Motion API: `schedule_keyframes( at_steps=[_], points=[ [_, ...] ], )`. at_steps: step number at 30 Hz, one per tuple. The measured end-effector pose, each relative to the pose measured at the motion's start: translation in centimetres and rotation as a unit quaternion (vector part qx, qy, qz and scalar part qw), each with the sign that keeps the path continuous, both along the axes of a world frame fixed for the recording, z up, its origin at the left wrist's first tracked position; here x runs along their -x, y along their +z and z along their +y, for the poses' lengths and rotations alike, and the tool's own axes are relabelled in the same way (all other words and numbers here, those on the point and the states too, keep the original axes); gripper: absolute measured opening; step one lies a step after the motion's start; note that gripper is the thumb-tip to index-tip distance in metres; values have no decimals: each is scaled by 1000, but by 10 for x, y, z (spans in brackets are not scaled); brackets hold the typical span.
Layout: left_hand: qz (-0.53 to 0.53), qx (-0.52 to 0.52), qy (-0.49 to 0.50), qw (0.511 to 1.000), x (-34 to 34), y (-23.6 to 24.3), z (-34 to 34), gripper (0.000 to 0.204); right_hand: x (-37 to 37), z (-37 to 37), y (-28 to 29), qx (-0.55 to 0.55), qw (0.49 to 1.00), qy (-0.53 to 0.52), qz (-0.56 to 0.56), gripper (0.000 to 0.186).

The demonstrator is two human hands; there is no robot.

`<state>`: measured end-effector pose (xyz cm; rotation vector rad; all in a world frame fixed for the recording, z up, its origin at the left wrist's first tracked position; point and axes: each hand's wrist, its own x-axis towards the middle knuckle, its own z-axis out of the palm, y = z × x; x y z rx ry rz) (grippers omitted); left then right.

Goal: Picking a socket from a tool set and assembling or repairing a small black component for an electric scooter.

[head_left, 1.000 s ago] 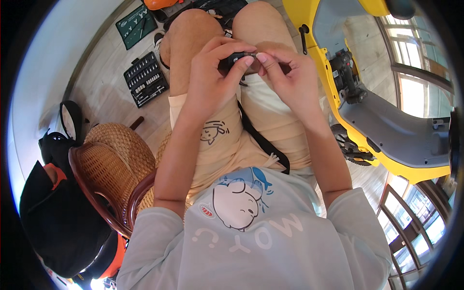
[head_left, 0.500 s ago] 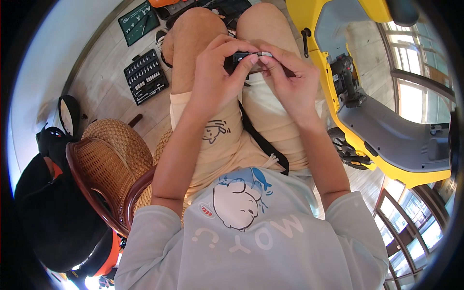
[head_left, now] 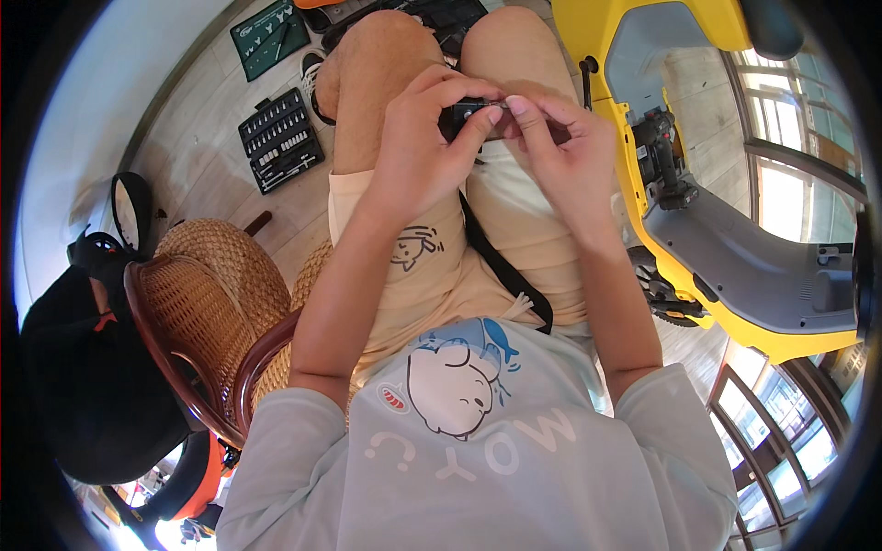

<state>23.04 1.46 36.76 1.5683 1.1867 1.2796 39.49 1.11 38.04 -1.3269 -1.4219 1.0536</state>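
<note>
Above my thighs my left hand [head_left: 430,129] is closed around a small black part [head_left: 466,109], gripping it between thumb and fingers. Most of that part is hidden, so its exact kind does not show. My right hand [head_left: 571,151] meets it at the part's right end, thumb and forefinger pinched together. Whatever sits between those right fingertips is too small and covered to name. Both hands touch or nearly touch at the fingertips.
An open black socket set [head_left: 280,140] and a green tool pouch [head_left: 269,39] lie on the floor at left. A yellow scooter body [head_left: 634,197] stands close on my right. Wicker chairs [head_left: 216,275] and a black bag [head_left: 92,386] are at my left.
My right thumb has shifted over the fingertips and now covers the small silvery piece that showed there before. The left hand keeps its hold on the black part.
</note>
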Motion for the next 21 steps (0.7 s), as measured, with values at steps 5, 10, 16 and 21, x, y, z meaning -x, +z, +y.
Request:
schedule_keyframes(
  at_steps=[5, 10, 16, 21],
  points=[
    [16, -7, 6, 1000, 2, 0, 1, 15, 1, -3, 1, 37, 998, 7, 56, 12],
    [4, 12, 8, 1000, 1, 2, 0, 13, 3, -5, 2, 36, 997, 9, 64, 17],
    [-9, -4, 10, 1000, 0, -2, 0, 14, -1, -3, 17, 82, 996, -41, 6, 17],
    [-16, 5, 6, 1000, -1, -1, 0, 15, -3, -1, 6, 44, 999, 9, -13, 14]
  ],
)
